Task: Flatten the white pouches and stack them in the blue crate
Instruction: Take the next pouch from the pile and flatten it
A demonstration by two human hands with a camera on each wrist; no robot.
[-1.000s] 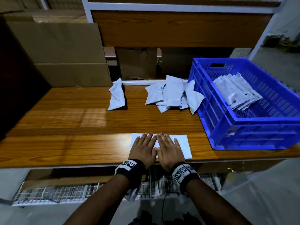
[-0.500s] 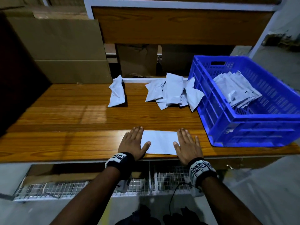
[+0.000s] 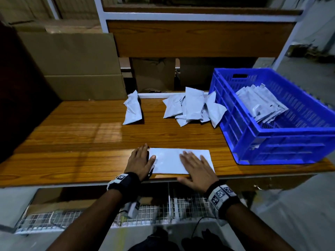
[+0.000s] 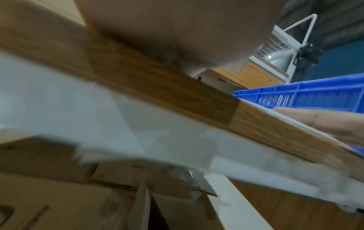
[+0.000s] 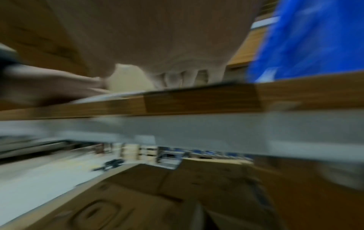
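A flat white pouch [image 3: 169,160] lies at the front edge of the wooden table [image 3: 81,138]. My left hand [image 3: 140,160] lies flat at its left end, thumb on the pouch. Over its right half my right hand [image 3: 194,166] presses with straight fingers, thumb along the table edge. A heap of crumpled white pouches [image 3: 194,107] sits at the back, with a single one [image 3: 132,108] to its left. The blue crate [image 3: 282,134] at the right holds a stack of flattened pouches [image 3: 261,104]. Both wrist views are blurred, showing the table edge and the crate [image 4: 307,96].
Brown cardboard sheets [image 3: 72,66] lean at the back left. A wood-panelled shelf with a white frame [image 3: 190,35] overhangs the back. A wire mesh rack [image 3: 145,212] runs below the table front. Cardboard boxes [image 4: 59,202] lie under the table.
Both hands slid apart from the pouch's middle to its ends; the right hand has since moved back in over the right half. The pouch now lies flatter.
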